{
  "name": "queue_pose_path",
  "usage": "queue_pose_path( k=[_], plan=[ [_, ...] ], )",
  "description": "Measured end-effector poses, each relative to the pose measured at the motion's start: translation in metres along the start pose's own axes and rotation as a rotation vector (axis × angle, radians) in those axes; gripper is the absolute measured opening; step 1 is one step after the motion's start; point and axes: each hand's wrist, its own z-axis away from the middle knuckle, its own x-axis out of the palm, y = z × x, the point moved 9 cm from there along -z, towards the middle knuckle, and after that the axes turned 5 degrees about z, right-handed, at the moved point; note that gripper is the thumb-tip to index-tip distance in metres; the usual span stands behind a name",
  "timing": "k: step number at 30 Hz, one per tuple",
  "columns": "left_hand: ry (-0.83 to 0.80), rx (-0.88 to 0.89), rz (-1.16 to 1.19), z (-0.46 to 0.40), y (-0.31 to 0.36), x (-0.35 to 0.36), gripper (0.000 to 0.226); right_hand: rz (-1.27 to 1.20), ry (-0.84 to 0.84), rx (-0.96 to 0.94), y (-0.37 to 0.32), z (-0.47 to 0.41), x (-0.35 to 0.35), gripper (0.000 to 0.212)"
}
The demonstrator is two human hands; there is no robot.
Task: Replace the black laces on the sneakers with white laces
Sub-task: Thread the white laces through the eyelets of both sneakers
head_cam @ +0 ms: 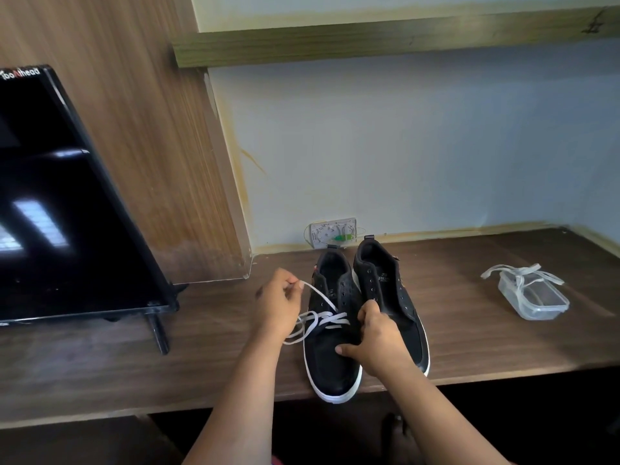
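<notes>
Two black sneakers with white soles stand side by side on the brown wooden desk point(218, 357), toes toward me. The left sneaker point(330, 367) has a white lace point(327, 318) crossed through its lowest eyelets. My left hand point(280, 302) pinches one end of that lace and holds it up to the left of the shoe. My right hand point(375, 337) grips the left sneaker across its vamp, thumb on the toe side. The right sneaker point(392, 290) has bare eyelets with no lace in them. A second white lace point(521, 275) lies draped over a clear container.
A clear plastic container point(536, 302) sits on the desk at the right. A black TV screen point(60, 213) on feet stands at the left. A white wall socket plate point(332, 231) is behind the shoes. The desk's front edge runs just below the sneaker toes.
</notes>
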Motion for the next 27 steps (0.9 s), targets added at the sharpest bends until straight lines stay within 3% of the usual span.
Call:
queue_pose_path(
  k=[2, 5, 7, 10, 13, 15, 17, 20, 22, 24, 27],
  plan=[
    [-0.121, 0.032, 0.070, 0.002, 0.005, 0.013, 0.009, 0.039, 0.035, -0.052, -0.006, 0.003, -0.006, 0.065],
    [-0.312, 0.153, 0.199, 0.019, 0.035, 0.032, 0.015, -0.037, 0.176, -0.348, -0.039, 0.011, -0.022, 0.068],
    [-0.422, 0.216, 0.301, 0.035, 0.059, 0.041, 0.020, -0.210, 0.115, -0.448, -0.054, 0.014, -0.023, 0.069],
    [-0.428, 0.204, 0.467, 0.041, 0.078, 0.033, 0.014, -0.556, -0.117, -0.333, -0.055, 0.011, -0.013, 0.070],
    [-0.354, 0.112, 0.646, 0.032, 0.067, 0.015, 0.027, -0.898, -0.158, -0.155, -0.040, 0.011, -0.022, 0.031],
    [-0.310, 0.116, 0.582, 0.025, 0.055, 0.007, 0.030, -0.902, -0.010, -0.096, -0.026, 0.007, -0.044, 0.018],
    [-0.273, 0.087, 0.544, 0.020, 0.042, 0.002, 0.033, -0.820, 0.112, -0.046, -0.010, 0.003, -0.065, 0.020],
    [-0.201, 0.055, 0.654, 0.018, 0.037, -0.008, 0.039, -0.446, 0.137, 0.039, 0.014, -0.003, -0.074, 0.020],
    [-0.233, 0.062, 0.739, 0.022, 0.046, -0.006, 0.038, -0.290, 0.144, -0.002, 0.009, 0.000, -0.074, 0.035],
    [-0.290, 0.098, 0.742, 0.029, 0.056, 0.005, 0.045, -0.534, 0.130, -0.054, -0.008, 0.005, -0.068, 0.030],
    [-0.363, 0.209, 0.562, 0.044, 0.069, 0.025, 0.063, -0.871, -0.010, -0.066, -0.035, 0.011, -0.044, 0.023]
  ],
)
